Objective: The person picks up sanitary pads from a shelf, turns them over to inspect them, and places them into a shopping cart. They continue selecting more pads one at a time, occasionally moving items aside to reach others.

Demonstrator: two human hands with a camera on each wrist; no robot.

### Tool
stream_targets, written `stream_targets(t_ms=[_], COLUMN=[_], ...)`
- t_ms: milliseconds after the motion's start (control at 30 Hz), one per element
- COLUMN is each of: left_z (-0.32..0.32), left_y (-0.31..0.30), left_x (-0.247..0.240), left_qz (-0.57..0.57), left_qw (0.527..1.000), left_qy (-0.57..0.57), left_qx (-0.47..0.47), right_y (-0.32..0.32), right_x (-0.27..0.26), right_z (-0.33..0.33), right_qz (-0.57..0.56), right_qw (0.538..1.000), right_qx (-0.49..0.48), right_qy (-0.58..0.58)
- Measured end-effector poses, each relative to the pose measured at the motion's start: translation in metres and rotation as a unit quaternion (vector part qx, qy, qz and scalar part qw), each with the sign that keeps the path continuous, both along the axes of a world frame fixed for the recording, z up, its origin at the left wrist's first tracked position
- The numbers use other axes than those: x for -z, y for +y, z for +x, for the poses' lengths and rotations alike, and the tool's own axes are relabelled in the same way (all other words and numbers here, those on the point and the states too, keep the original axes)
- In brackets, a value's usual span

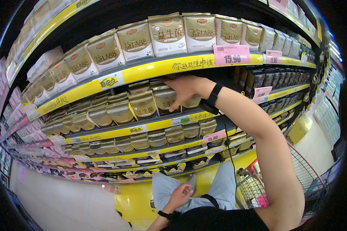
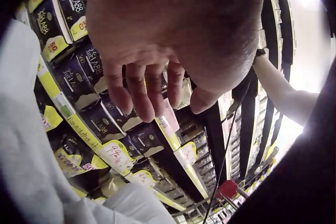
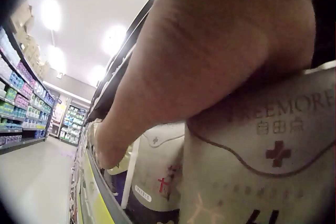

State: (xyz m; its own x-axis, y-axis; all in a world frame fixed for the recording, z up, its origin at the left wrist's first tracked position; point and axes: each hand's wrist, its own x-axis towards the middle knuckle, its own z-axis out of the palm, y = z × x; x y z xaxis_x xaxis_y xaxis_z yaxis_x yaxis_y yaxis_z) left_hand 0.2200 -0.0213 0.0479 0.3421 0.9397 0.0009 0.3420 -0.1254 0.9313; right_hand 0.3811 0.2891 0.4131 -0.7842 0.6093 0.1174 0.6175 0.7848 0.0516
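Observation:
In the head view my right hand reaches into the second shelf among gold packs of sanitary pads. It grips one gold pack, thumb down its front and fingers over its top, their tips hidden behind. The right wrist view has that hand across the packs, a FREEMORE pack close beside it. My left hand hangs over my lap, fingers loosely bent, holding nothing. Seen in the left wrist view, the left hand has dark packs on shelves behind it.
Above, an upper shelf bears a row of gold-and-white packs and a pink price tag. A wire shopping cart stands at my right. A bottle lies on the floor by the lowest shelf. A black cable hangs from my right wrist.

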Motion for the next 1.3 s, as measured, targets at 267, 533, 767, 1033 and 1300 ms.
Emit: stream_targets(t_ms=[267,533,767,1033,1300], left_z=[-0.004,0.000,-0.004,-0.002,0.038], left_y=[-0.008,-0.002,-0.007,-0.006,0.010], left_x=[0.018,0.007,0.004,0.022,0.024], left_qz=[-0.008,0.001,0.022,-0.023,-0.030], left_qw=[1.000,1.000,1.000,1.000,0.992], left_qy=[0.000,-0.012,0.007,-0.005,0.005], left_qx=[0.011,-0.002,0.002,-0.007,0.119], right_y=[-0.023,-0.019,-0.038,-0.186,-0.328], right_x=[0.000,-0.009,0.004,0.073,0.203], right_z=[0.000,0.001,0.051,0.206,0.484], right_qz=[0.028,-0.001,0.143,0.041,-0.228], right_qw=[0.999,0.999,0.985,0.923,0.264], right_qx=[0.046,0.020,0.026,0.246,0.336], right_qy=[-0.003,0.028,0.093,0.292,0.875])
